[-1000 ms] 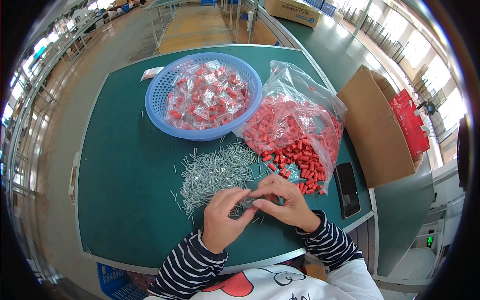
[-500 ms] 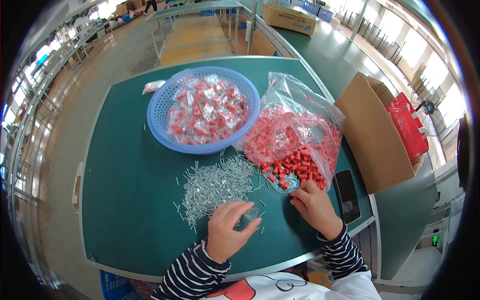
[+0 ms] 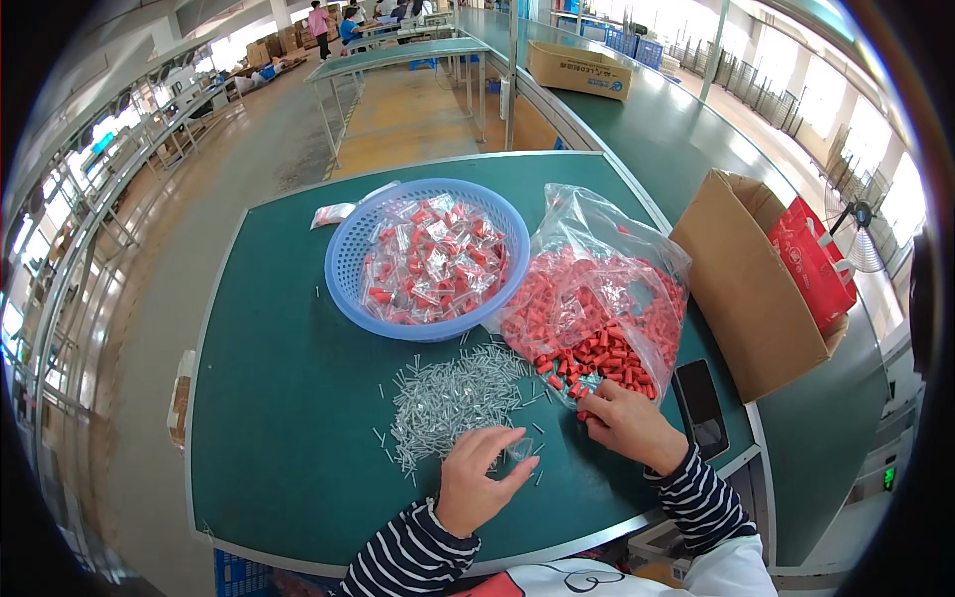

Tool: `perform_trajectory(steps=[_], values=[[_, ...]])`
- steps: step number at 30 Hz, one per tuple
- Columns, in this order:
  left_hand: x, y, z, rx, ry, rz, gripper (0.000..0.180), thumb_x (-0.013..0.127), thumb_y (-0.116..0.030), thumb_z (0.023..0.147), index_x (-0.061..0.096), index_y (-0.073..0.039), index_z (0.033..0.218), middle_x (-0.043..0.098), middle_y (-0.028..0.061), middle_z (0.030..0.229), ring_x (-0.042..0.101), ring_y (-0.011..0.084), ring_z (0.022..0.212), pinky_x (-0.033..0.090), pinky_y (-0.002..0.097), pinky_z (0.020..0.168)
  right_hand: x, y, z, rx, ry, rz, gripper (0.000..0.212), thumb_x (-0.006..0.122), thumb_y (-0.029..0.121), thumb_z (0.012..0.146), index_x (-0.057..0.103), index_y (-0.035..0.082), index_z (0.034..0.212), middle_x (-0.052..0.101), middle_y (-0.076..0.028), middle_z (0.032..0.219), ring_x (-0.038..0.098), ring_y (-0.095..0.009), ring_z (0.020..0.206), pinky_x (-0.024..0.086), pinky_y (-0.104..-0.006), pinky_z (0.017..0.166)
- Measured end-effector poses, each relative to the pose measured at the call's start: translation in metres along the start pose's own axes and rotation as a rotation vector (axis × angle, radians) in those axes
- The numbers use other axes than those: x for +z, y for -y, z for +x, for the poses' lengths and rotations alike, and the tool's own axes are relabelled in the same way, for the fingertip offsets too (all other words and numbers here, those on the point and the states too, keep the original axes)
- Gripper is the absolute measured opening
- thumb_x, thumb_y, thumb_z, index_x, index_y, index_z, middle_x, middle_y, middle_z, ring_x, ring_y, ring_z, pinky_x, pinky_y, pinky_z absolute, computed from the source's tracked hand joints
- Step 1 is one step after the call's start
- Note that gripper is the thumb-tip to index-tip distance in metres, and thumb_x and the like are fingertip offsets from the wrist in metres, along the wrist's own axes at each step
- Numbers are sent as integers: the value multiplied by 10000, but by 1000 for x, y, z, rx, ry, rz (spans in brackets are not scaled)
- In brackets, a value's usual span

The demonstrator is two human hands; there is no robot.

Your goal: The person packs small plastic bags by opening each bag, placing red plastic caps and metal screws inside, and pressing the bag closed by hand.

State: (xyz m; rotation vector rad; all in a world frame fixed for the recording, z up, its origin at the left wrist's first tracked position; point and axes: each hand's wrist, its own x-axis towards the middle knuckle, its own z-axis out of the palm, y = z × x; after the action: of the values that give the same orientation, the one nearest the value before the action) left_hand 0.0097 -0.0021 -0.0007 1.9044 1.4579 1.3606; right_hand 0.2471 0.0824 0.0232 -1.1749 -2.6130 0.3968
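Note:
My left hand [image 3: 480, 482] holds a small clear plastic bag [image 3: 519, 450] between curved fingers and thumb, at the near right edge of a heap of small silver screws [image 3: 448, 403]. At the mouth of a large clear bag [image 3: 572, 214] full of red tapered plastic caps [image 3: 607, 353], my right hand [image 3: 635, 426] has its fingertips pinched together. A bit of red shows at those fingertips, apparently a cap, mostly hidden by the fingers. Beyond the screws stands a round blue plastic basket [image 3: 343, 269] piled with small clear packets [image 3: 438, 259] containing red caps.
A black phone [image 3: 701, 408] lies right of my right hand. Farther right stands an open cardboard box [image 3: 746, 289] with a red bag [image 3: 811, 264] at it. One loose packet [image 3: 333, 214] lies behind the basket on the green table [image 3: 269, 428]. Several people are far off at the back.
The view has tilted up, so the table sits lower in the picture. My right hand has shifted slightly left among the nearest red caps. My left hand keeps its hold on the small bag.

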Motion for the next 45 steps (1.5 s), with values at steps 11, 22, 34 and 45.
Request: perform_trajectory(steps=[11,22,34,45], values=[[4,4,-1,-29,-9,-28,387,820,-73,701,689,-41,1064,690,109,981,652,254,888,515,344,804,10,21,19,-26,-104,494,193,682,18,769,653,39,959,595,-81,826,620,-177,670,505,-293,628],[5,8,1,-7,-36,-17,441,821,-32,658,685,-39,1078,681,101,1001,653,223,884,524,312,756,2,61,26,-330,-171,218,319,704,49,733,630,79,1042,531,-73,907,572,-247,777,464,-365,681],[4,5,2,-18,-48,-24,406,823,-89,682,675,-51,1057,680,112,997,652,291,906,521,372,798,-10,63,18,-257,-147,331,324,712,1,698,648,33,1014,567,-99,970,594,-264,873,491,-371,760],[0,4,4,-5,-43,7,423,826,-72,669,670,-47,1061,678,107,986,649,283,895,519,369,798,-16,61,21,-341,-175,264,427,674,-40,694,635,31,1113,597,-119,1064,607,-301,957,500,-381,778]])
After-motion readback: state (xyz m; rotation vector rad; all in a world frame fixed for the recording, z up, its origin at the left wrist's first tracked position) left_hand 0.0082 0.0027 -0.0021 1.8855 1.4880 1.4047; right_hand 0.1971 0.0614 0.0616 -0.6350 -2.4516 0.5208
